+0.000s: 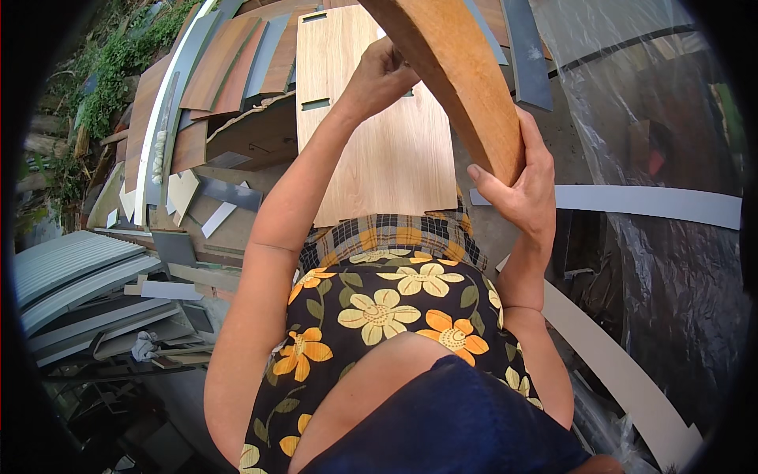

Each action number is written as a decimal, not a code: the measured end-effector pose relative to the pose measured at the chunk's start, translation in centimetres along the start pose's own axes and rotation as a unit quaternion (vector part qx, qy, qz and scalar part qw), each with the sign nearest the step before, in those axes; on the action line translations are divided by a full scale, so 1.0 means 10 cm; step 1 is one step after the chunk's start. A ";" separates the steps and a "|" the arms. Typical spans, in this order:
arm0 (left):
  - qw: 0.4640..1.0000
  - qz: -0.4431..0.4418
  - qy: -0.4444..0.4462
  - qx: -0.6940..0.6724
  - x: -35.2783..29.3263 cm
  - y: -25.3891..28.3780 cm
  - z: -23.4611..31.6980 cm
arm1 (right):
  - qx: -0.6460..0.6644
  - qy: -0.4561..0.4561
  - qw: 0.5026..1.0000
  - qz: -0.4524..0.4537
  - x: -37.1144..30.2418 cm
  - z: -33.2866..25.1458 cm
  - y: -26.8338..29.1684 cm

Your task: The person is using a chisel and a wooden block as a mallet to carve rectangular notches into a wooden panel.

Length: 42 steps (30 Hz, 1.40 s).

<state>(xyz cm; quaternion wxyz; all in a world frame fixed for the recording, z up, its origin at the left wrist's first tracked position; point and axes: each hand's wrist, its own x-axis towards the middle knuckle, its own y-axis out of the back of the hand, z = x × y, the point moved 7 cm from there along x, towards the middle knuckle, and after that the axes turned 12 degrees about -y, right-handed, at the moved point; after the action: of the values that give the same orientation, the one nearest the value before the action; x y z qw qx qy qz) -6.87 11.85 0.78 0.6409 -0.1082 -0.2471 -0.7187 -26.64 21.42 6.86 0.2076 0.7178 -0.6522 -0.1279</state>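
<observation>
One thick brown wooden board [478, 87] was held up over the right side of one pale wood-grain panel [387, 170], its near end toward the person and its far end running out of view. The right hand [525, 186] gripped that near end, thumb on the left side, fingers along the right. The left hand [385, 69], the other of the two hands, was just beside the board's left edge with its fingers curled in; whether it pinched anything could not be told.

The panel carried two dark slots along its left edge, and part of a third showed near the left hand. Its near edge met one checked cloth [371, 235] at the person's lap.

To the far left, at least three brown boards [217, 63] lay overlapping, with green plants [130, 75] beyond them. To the near left were grey ribbed sheets [83, 272] and one crumpled pale cloth [145, 346]. On the right, one white strip [647, 204] crossed in front of clear plastic sheeting [632, 118], and one long cream strip [612, 367] lay nearer.
</observation>
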 end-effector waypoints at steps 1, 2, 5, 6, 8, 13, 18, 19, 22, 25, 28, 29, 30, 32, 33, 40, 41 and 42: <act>1.000 0.001 0.000 0.000 0.00 0.00 -0.02 | 0.000 0.000 1.000 0.002 0.01 0.00 0.00; 1.000 0.006 -0.004 -0.006 0.00 -0.01 -0.05 | 0.000 0.001 1.000 0.001 0.01 0.01 -0.01; 1.000 0.015 -0.011 -0.016 -0.01 -0.03 -0.10 | -0.001 -0.002 1.000 -0.005 0.04 0.04 -0.04; 1.000 0.018 -0.012 -0.021 -0.01 -0.03 -0.09 | -0.012 -0.011 1.000 -0.006 0.06 0.09 -0.07; 1.000 0.010 0.009 -0.018 -0.02 -0.06 -0.12 | -0.024 -0.020 0.999 -0.007 0.05 0.14 -0.10; 0.999 -0.016 0.032 0.006 0.00 -0.05 -0.04 | -0.031 -0.049 0.998 -0.020 0.00 0.14 -0.02; 0.999 0.001 -0.030 -0.027 0.03 -0.01 -0.05 | -0.027 -0.034 0.999 -0.010 -0.01 0.06 0.01; 0.999 0.003 -0.030 -0.026 0.04 -0.01 -0.05 | -0.024 -0.033 0.999 -0.007 -0.01 0.06 0.01; 0.999 0.010 -0.026 -0.034 0.02 -0.05 -0.10 | -0.014 -0.020 1.000 -0.009 0.01 0.02 0.00; 0.998 0.010 -0.033 -0.044 0.02 -0.09 -0.10 | -0.018 -0.033 0.999 -0.014 0.03 0.07 -0.03; 0.999 0.020 -0.005 -0.030 0.02 -0.07 -0.08 | -0.041 -0.050 0.998 -0.016 0.05 0.13 -0.10; 0.999 0.007 0.022 -0.027 0.02 -0.05 -0.11 | -0.041 -0.048 0.998 -0.017 0.05 0.13 -0.09; 0.998 -0.007 0.050 -0.024 0.00 -0.04 -0.12 | -0.034 -0.045 0.998 -0.022 0.03 0.12 -0.08; 0.999 0.011 0.034 -0.019 0.01 0.05 -0.05 | -0.027 -0.042 0.998 -0.026 0.02 0.11 -0.08; 0.999 0.028 0.020 -0.014 0.00 0.10 -0.02 | -0.029 -0.042 0.998 -0.028 0.01 0.11 -0.08; 0.999 0.011 -0.028 -0.041 0.05 0.11 0.04 | -0.001 -0.023 1.000 -0.020 0.02 0.02 -0.06; 0.999 0.011 -0.028 -0.041 0.05 0.12 0.03 | -0.001 -0.023 1.000 -0.020 0.02 0.01 -0.06; 1.000 0.012 -0.021 0.005 0.05 0.14 0.02 | -0.002 -0.017 1.000 -0.019 0.01 -0.01 -0.05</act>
<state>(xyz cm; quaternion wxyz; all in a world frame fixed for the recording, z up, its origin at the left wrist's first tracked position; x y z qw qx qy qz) -5.62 11.47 1.48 0.6444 -0.1230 -0.2631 -0.7074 -26.08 21.33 6.73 0.1950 0.7276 -0.6414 -0.1454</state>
